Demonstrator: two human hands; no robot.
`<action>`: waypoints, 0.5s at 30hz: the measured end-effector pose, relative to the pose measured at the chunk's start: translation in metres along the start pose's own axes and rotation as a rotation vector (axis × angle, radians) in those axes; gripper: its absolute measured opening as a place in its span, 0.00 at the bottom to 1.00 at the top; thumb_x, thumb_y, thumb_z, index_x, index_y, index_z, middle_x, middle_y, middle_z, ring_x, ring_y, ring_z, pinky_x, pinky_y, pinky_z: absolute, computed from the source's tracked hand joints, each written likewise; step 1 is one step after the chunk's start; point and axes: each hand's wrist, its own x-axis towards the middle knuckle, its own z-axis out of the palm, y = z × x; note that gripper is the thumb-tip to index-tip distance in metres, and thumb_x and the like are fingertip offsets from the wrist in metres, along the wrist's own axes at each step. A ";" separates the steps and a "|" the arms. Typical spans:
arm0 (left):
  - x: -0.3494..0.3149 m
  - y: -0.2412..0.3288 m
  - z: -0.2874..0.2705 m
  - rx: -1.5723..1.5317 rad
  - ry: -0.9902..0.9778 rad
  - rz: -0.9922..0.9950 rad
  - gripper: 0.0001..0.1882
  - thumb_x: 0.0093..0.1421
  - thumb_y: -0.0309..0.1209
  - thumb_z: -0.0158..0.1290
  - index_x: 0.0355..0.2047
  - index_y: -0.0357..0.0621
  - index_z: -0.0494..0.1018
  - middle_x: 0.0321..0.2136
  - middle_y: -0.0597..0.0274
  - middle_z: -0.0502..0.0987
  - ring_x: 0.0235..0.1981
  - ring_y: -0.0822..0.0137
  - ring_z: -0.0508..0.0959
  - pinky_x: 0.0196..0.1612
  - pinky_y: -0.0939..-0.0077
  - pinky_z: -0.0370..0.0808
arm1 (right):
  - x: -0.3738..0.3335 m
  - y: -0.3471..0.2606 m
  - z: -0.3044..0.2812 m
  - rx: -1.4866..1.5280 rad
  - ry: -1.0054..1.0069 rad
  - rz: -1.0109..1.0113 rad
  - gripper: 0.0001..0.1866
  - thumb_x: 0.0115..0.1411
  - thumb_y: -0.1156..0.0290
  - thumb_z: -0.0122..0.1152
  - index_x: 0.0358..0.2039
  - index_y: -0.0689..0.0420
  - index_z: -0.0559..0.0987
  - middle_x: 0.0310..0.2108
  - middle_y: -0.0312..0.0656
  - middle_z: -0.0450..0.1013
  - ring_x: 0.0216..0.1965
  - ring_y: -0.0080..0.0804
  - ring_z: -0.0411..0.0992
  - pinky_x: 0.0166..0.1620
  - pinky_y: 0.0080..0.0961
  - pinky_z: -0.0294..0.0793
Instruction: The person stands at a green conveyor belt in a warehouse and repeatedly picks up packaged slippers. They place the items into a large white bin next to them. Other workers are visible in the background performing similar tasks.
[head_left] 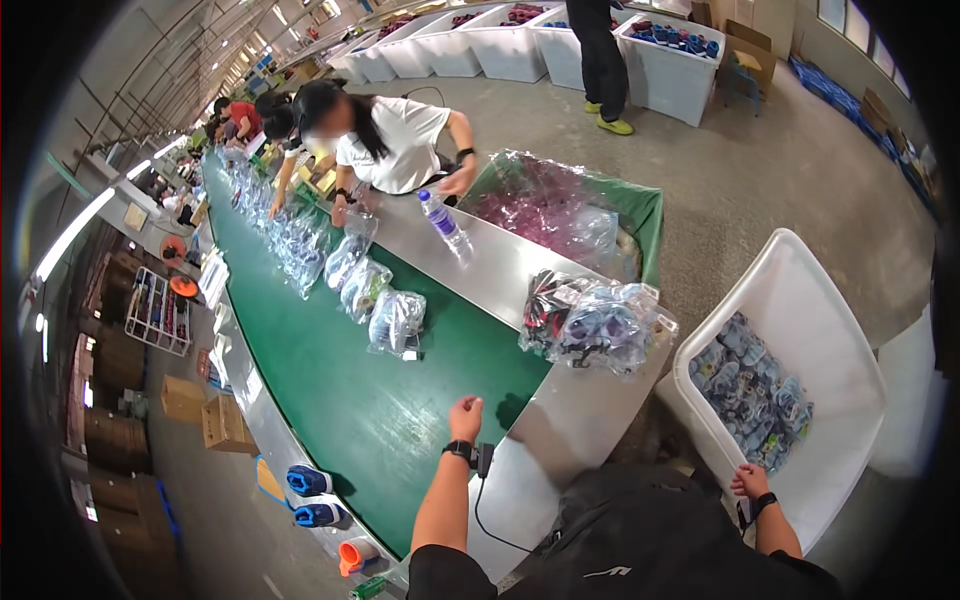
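Note:
My left hand [465, 418] is over the near end of the green conveyor belt [420, 400], its fingers curled in and nothing visible in them. My right hand [750, 482], also loosely curled, is beside the near rim of a white bin [681, 372]; whether it touches the rim I cannot tell. Inside that bin lie many light-blue shoes [752, 392]. Ahead of my left hand, clear-bagged pale shoes [397, 318] rest on the belt. To its right, a heap of bagged shoes [592, 318] sits on the metal side table [590, 415].
A co-worker in a white shirt [400, 140] reaches over the belt at the far side. A water bottle [440, 215] stands on the metal ledge, by a green-lined container [648, 215] of bagged goods. Blue shoes [312, 480] and an orange cup [352, 556] are along the left edge.

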 end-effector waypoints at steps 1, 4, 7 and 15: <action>0.011 0.001 -0.008 -0.014 0.032 0.011 0.20 0.57 0.36 0.58 0.43 0.32 0.75 0.33 0.53 0.80 0.33 0.66 0.79 0.40 0.72 0.75 | -0.007 0.001 0.005 -0.023 -0.013 0.028 0.19 0.59 0.70 0.58 0.50 0.60 0.68 0.28 0.44 0.73 0.22 0.32 0.75 0.21 0.28 0.75; 0.053 -0.003 -0.029 0.007 0.128 0.079 0.21 0.56 0.37 0.58 0.44 0.32 0.75 0.36 0.48 0.80 0.38 0.59 0.79 0.44 0.67 0.75 | -0.031 -0.005 0.013 -0.122 -0.040 0.083 0.20 0.59 0.70 0.58 0.50 0.62 0.69 0.29 0.44 0.74 0.24 0.32 0.76 0.23 0.28 0.76; 0.098 0.004 -0.047 0.167 0.264 0.221 0.22 0.55 0.37 0.58 0.45 0.31 0.74 0.38 0.44 0.79 0.42 0.50 0.78 0.47 0.61 0.73 | -0.057 -0.019 0.015 -0.193 -0.020 0.078 0.19 0.59 0.71 0.59 0.49 0.63 0.70 0.30 0.44 0.75 0.25 0.32 0.77 0.24 0.28 0.77; 0.205 0.023 -0.103 0.341 0.593 0.406 0.22 0.55 0.34 0.54 0.45 0.28 0.73 0.40 0.37 0.77 0.44 0.43 0.76 0.49 0.54 0.71 | -0.107 -0.067 0.028 -0.224 0.105 -0.023 0.19 0.59 0.69 0.60 0.47 0.64 0.72 0.30 0.42 0.75 0.27 0.30 0.78 0.28 0.24 0.77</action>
